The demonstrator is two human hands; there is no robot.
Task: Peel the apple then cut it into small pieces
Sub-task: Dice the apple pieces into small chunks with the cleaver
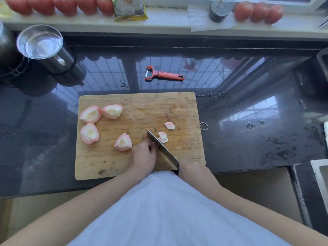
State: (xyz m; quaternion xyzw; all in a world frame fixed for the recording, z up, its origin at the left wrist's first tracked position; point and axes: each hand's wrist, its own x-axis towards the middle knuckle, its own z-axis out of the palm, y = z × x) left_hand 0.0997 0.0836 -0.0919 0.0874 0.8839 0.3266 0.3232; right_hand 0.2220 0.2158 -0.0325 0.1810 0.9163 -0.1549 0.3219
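Note:
A wooden cutting board (142,162) lies on the dark counter. Peeled apple chunks rest on it: two at the far left (90,114) (112,111), one below them (89,133), one near the middle (123,142). My right hand (192,170) grips the handle of a cleaver (162,150), whose blade stands on the board. My left hand (142,156) curls its fingers over an apple piece hidden against the blade's left side. Small cut pieces (163,137) lie right of the blade, another (169,125) farther off.
A red peeler (164,75) lies on the counter beyond the board. A steel cup (44,47) stands at the back left. Tomatoes (258,12), a packet (129,8) and a dark jar (221,8) line the sill. A sink edge (319,176) is at the right.

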